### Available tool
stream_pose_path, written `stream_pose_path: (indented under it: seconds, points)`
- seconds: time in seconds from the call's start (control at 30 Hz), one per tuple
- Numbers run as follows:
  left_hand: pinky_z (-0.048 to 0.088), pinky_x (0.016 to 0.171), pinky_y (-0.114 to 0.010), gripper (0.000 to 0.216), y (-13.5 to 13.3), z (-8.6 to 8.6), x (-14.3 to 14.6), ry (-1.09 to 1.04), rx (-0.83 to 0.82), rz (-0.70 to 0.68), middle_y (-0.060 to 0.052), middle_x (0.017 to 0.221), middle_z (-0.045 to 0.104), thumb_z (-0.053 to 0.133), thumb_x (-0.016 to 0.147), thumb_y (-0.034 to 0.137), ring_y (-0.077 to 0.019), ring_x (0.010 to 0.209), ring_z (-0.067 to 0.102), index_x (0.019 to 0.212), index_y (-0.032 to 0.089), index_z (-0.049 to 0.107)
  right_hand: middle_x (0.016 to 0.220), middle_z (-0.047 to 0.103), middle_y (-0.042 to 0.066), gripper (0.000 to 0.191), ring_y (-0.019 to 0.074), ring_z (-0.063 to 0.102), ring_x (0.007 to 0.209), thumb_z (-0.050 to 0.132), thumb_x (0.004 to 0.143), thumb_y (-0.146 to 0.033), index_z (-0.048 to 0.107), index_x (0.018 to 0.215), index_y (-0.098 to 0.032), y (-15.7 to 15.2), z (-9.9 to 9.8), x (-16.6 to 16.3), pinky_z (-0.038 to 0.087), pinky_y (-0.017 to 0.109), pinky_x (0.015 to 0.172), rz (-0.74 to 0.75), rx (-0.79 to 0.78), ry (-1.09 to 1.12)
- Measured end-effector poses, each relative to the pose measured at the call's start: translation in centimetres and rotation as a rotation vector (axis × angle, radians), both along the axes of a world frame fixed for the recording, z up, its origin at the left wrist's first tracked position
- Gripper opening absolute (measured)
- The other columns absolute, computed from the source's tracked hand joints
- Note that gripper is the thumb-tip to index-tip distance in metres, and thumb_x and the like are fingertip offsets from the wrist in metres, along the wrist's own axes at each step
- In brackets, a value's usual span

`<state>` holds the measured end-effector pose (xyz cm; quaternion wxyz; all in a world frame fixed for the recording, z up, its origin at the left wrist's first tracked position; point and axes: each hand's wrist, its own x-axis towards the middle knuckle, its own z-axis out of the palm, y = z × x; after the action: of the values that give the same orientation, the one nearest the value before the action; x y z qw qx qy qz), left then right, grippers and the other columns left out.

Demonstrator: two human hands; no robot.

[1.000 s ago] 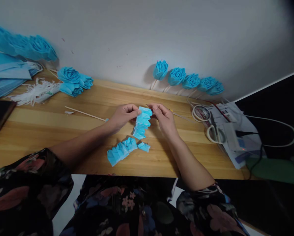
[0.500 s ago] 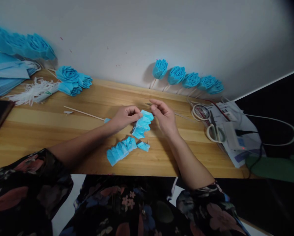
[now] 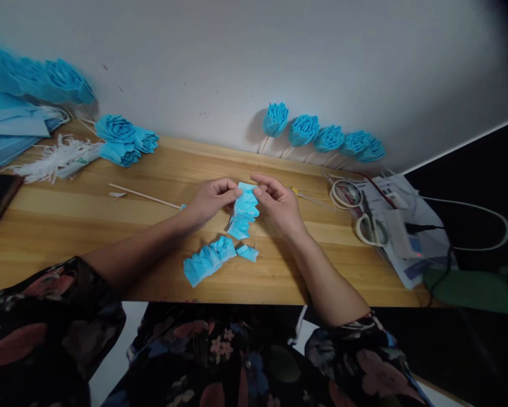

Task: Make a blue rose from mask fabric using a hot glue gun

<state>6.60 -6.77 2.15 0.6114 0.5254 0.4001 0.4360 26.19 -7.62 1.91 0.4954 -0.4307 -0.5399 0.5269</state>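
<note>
A pleated blue strip (image 3: 244,213), which looks like paper or thin fabric, hangs between my hands above the table. My left hand (image 3: 207,204) pinches its upper left edge between thumb and forefinger. At the strip's upper right edge, the thumb and forefinger of my right hand (image 3: 280,208) are closed on it too. Below, on the wood, lie a second pleated blue strip (image 3: 209,261) and a small folded blue piece (image 3: 248,252). A thin wooden stick (image 3: 146,196) runs behind my left hand. Just beyond my right hand a small yellow thing (image 3: 295,191) shows, partly hidden.
Several blue flowers on sticks (image 3: 304,130) lean against the wall, and more blue flowers (image 3: 117,130) lie at the left. Near these are white stringy strands (image 3: 59,158) and stacked blue sheets (image 3: 12,124). Tape rolls (image 3: 346,194), scissors (image 3: 371,229) and a white device (image 3: 402,234) sit right.
My right hand has moved slightly left and taken the strip's upper edge. The thin pointed metal tip at its fingers no longer shows. The strip's top is now spread flatter.
</note>
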Motion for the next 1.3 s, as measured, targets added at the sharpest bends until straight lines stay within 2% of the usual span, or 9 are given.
stream_pose_path:
  seconds: [0.07,0.17,0.37,0.7,0.87,1.03,1.17,1.3]
  points:
    - [0.051,0.06,-0.024,0.032,-0.02,-0.04,-0.02,-0.001,0.001,-0.01,0.002,0.065,0.064,0.081,0.075,0.045,-0.0108,0.059,0.059,0.074,0.018,0.063,0.076,0.062,-0.005,0.046,0.0111,0.053,0.066,0.087,0.079,-0.056,0.079,0.115,-0.029,0.17,-0.04,0.16,0.044,0.027,0.063,-0.025,0.018,-0.015]
    - [0.051,0.06,-0.024,0.033,-0.02,-0.03,-0.06,-0.002,0.006,0.007,0.002,0.064,0.064,0.082,0.075,0.045,-0.0106,0.059,0.058,0.074,0.018,0.064,0.081,0.068,-0.003,0.046,0.0128,0.059,0.071,0.084,0.081,-0.059,0.08,0.115,-0.028,0.31,0.29,0.39,0.051,0.031,0.073,-0.058,0.029,-0.044]
    - [0.049,0.061,-0.024,0.035,0.19,0.02,-0.15,-0.04,0.014,0.039,0.002,0.063,0.064,0.083,0.076,0.046,-0.0101,0.058,0.058,0.072,0.018,0.064,0.087,0.07,-0.001,0.048,0.0148,0.063,0.078,0.078,0.084,-0.063,0.078,0.118,-0.03,0.14,0.89,0.35,0.057,0.035,0.081,-0.055,-0.035,-0.024]
    - [0.048,0.059,-0.024,0.043,0.4,-0.4,-0.13,-0.126,-0.003,0.004,0.001,0.064,0.064,0.084,0.079,0.056,-0.01,0.057,0.058,0.075,0.017,0.065,0.083,0.065,-0.003,0.045,0.0145,0.061,0.076,0.081,0.081,-0.055,0.078,0.117,-0.028,0.3,0.5,0.33,0.056,0.034,0.077,-0.072,-0.001,-0.055]
    - [0.049,0.059,-0.024,0.04,0.57,-0.65,-0.17,-0.115,-0.019,0.01,0.001,0.062,0.065,0.088,0.073,0.05,-0.0098,0.056,0.058,0.075,0.017,0.066,0.083,0.068,-0.002,0.043,0.0148,0.063,0.076,0.081,0.083,-0.055,0.078,0.116,-0.027,0.26,0.41,0.33,0.056,0.034,0.078,-0.068,0.008,-0.051]
    - [0.051,0.059,-0.024,0.037,0.34,-0.41,-0.22,-0.058,-0.02,-0.002,0.001,0.064,0.066,0.086,0.074,0.048,-0.0102,0.057,0.059,0.075,0.017,0.066,0.087,0.07,-0.001,0.047,0.0154,0.063,0.079,0.08,0.084,-0.059,0.076,0.121,-0.03,-0.05,0.75,0.1,0.056,0.034,0.078,-0.045,-0.036,-0.038]
    - [0.051,0.059,-0.023,0.035,-0.03,0.11,-0.05,-0.006,-0.001,-0.06,0.002,0.064,0.065,0.084,0.075,0.046,-0.0103,0.058,0.059,0.074,0.018,0.064,0.091,0.07,-0.001,0.054,0.0144,0.06,0.076,0.086,0.079,-0.058,0.074,0.124,-0.03,-0.38,0.92,-0.3,0.052,0.031,0.071,0.028,-0.005,-0.041]
    - [0.049,0.058,-0.022,0.032,-0.16,0.25,0.07,0.028,0.031,-0.081,0.002,0.064,0.063,0.082,0.076,0.042,-0.0092,0.058,0.057,0.074,0.017,0.063,0.083,0.066,-0.003,0.05,0.0132,0.056,0.07,0.087,0.078,-0.056,0.076,0.119,-0.03,-0.38,0.5,-0.48,0.049,0.03,0.066,0.015,0.033,-0.056]
